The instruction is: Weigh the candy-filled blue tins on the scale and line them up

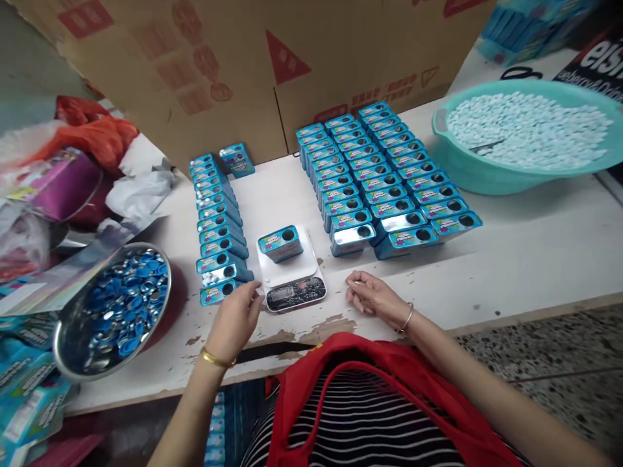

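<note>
A small blue tin (281, 243) with a round hole in its top stands on a white kitchen scale (286, 279); the scale's display is too small to read. My left hand (234, 319) is just left of the scale, fingers loosely bent, thumb apart, with no object visible in it. Close by, a column of blue tins (214, 230) runs away from me, white pieces showing in some openings. Right of the scale, my right hand (374, 297) hovers low over the table with thumb and fingertips pinched together. Whatever those fingertips hold, if anything, is too small to make out.
Several rows of blue tins (382, 168) stand right of centre. A turquoise basin (511, 178) of pale tablets with a scoop is at the far right. Left is a metal bowl (168, 285) of blue and silver caps. A large cardboard box (233, 78) walls off the back.
</note>
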A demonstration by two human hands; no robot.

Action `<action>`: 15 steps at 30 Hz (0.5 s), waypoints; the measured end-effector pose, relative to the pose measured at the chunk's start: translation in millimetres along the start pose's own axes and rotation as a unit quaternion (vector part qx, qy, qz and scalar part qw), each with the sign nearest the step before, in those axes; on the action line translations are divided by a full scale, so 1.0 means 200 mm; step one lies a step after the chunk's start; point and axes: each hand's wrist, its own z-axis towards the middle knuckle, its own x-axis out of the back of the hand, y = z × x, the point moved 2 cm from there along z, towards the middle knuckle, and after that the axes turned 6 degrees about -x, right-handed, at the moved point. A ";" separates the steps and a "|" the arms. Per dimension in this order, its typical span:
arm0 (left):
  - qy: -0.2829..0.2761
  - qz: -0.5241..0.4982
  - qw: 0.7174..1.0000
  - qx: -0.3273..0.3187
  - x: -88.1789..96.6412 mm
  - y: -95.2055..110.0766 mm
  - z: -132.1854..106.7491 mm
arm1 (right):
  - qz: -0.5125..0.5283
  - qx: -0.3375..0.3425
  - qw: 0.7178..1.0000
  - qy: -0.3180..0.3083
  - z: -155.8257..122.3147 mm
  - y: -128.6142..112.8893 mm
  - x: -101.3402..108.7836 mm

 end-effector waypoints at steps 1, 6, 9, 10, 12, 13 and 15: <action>0.022 -0.007 1.000 0.014 -0.06 -0.01 -0.02 | -0.007 0.002 1.000 0.006 0.00 0.00 0.00; 0.111 -0.027 0.992 0.060 -0.20 -0.02 0.00 | -0.062 0.012 0.997 0.031 0.02 0.02 -0.02; 0.126 -0.016 0.989 0.074 -0.24 -0.01 0.05 | -0.084 0.010 0.996 0.036 0.02 0.04 -0.03; 0.125 -0.012 0.989 0.077 -0.24 -0.01 0.06 | -0.088 0.011 0.995 0.044 0.01 0.04 -0.03; 0.121 -0.008 0.989 0.079 -0.25 0.00 0.07 | -0.103 0.031 0.992 0.069 -0.02 0.02 -0.06; 0.119 -0.008 0.990 0.077 -0.25 0.00 0.07 | -0.117 0.055 0.988 0.083 -0.04 -0.02 -0.09; 0.135 -0.021 0.988 0.070 -0.22 0.04 0.07 | -0.165 0.135 0.971 0.107 -0.07 -0.13 -0.18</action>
